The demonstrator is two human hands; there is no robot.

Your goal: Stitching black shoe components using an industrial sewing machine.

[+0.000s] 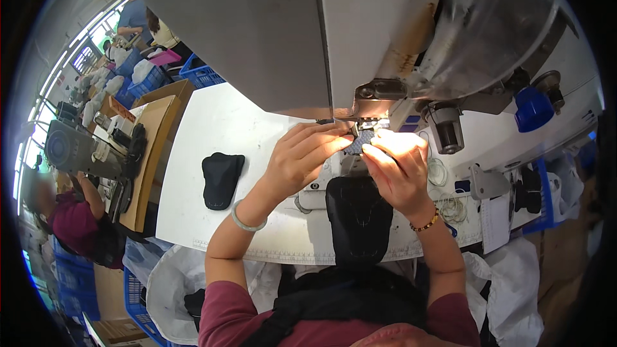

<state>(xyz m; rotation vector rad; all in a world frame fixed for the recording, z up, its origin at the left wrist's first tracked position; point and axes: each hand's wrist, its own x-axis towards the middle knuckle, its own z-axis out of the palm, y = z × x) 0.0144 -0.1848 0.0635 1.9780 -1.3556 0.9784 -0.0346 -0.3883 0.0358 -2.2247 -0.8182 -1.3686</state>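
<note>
Handwork under bright light: pinches the left edge of a small grey-blue patterned fabric patch (362,142) with the left hand (303,159), fingertips drawn narrow, and grips the near right side between thumb and fingers of the right hand (400,170). Holds the patch at the glaring presser foot (371,124) of a large grey sewing machine (250,32); impossible to tell whether under or just before. Seems at the step of aligning or guiding the patch for stitching. Calls, apparently, for a flat, even feed with fingertips clear of the foot. Wears a pale bangle (248,220) on the left wrist, a beaded bracelet (425,220) on the right. Nearer the body, a black shaped panel (359,222) with faint lines; well left, a smaller black piece (222,181), flat on the white worktable (180,209). Rightward, loose pale cord (452,207). Far left, a co-worker in maroon (80,222).
</note>
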